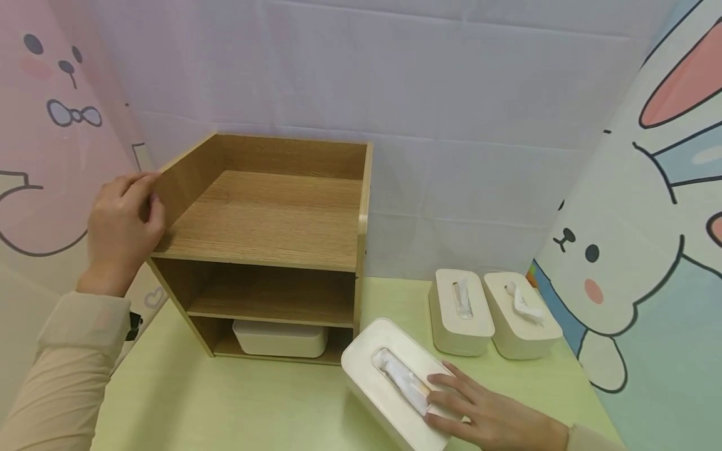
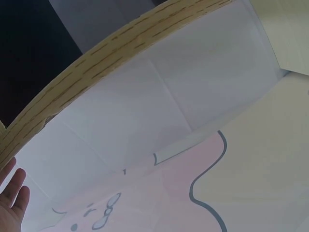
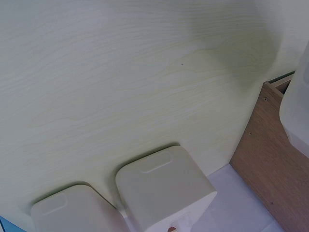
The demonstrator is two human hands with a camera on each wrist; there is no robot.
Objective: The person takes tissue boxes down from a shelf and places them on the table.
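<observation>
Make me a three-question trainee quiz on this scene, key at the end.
1. True or false: the left hand rests on the table.
2. Multiple choice: which level of the wooden shelf contains a white box?
A. Open top
B. Middle
C. Bottom
3. Fill in the blank: the ___ hand touches a tissue box.

Key:
1. False; it is at the shelf's left side panel.
2. C.
3. Right; the right hand has its fingers on the box's top.
</observation>
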